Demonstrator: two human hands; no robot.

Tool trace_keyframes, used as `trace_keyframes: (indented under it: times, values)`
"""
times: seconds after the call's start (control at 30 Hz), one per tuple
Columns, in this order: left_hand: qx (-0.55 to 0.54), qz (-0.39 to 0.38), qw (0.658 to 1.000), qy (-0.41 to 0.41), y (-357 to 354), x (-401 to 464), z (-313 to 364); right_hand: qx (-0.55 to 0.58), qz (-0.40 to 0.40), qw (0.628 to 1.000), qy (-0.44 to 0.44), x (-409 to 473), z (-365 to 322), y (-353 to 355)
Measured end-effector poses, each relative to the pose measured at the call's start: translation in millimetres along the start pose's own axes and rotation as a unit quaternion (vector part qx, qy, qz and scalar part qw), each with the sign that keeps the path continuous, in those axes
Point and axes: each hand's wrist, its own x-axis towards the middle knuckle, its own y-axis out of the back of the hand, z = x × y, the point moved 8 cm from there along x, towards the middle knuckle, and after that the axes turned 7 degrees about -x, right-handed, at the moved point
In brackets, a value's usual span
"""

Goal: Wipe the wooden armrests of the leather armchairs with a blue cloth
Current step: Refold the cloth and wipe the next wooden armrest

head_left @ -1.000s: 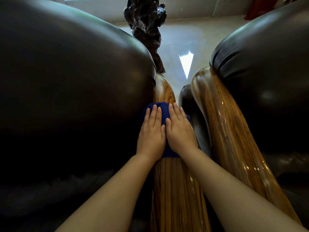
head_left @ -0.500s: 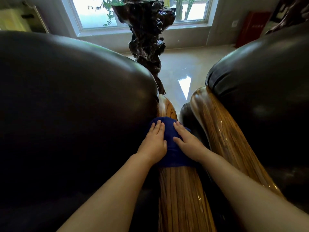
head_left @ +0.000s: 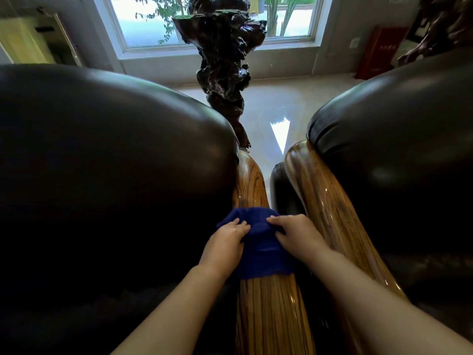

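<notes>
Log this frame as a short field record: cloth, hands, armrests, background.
cloth: blue cloth draped over left armrest
left hand: on cloth, fingers curled
right hand: on cloth, fingers curled
right armrest: bare, no cloth or hand on it
chairs: dark leather armchairs either side
background: dark carved sculpture, window

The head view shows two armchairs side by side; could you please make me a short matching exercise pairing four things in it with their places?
Things:
1. blue cloth
2. dark carved sculpture
3. red box
4. right armrest

Places:
A. on the floor by the wall, far right
B. draped over the left armrest, under the left hand and right hand
C. in front of the window
D. bare, beside the right armchair's leather

Pairs: 1-B, 2-C, 3-A, 4-D
</notes>
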Motion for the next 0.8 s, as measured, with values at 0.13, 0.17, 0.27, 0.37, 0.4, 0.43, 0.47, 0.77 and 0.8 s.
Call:
trace_keyframes:
  times: [0.13,0.17,0.27,0.37,0.4,0.43,0.47,0.77,0.8]
  values:
    - [-0.024,-0.003,0.999,0.034,15,-12,10,0.001,-0.015,1.0,0.009,-13,-3,11]
    - [-0.02,-0.02,0.999,0.034,17,-12,14,-0.005,-0.029,0.999,0.015,-16,-4,13]
    - [-0.024,-0.062,0.997,0.03,23,-17,27,-0.005,-0.057,0.998,0.012,-26,-7,20]
    - [-0.035,-0.069,0.996,0.032,34,-25,39,0.009,-0.056,0.998,0.013,-38,-11,35]
    - [-0.036,-0.07,0.996,0.031,40,-27,45,0.009,-0.052,0.998,0.016,-42,-13,43]
    - [-0.037,-0.069,0.997,0.027,47,-28,52,0.012,-0.046,0.999,0.018,-45,-15,52]
    - [-0.039,-0.064,0.997,0.023,56,-28,61,0.018,-0.039,0.999,0.019,-49,-17,64]
    - [-0.065,-0.012,0.997,0.032,161,-66,179,0.05,0.004,0.998,0.037,-104,-48,231]
    - [-0.063,-0.008,0.998,0.03,173,-76,196,0.047,0.0,0.998,0.045,-117,-54,250]
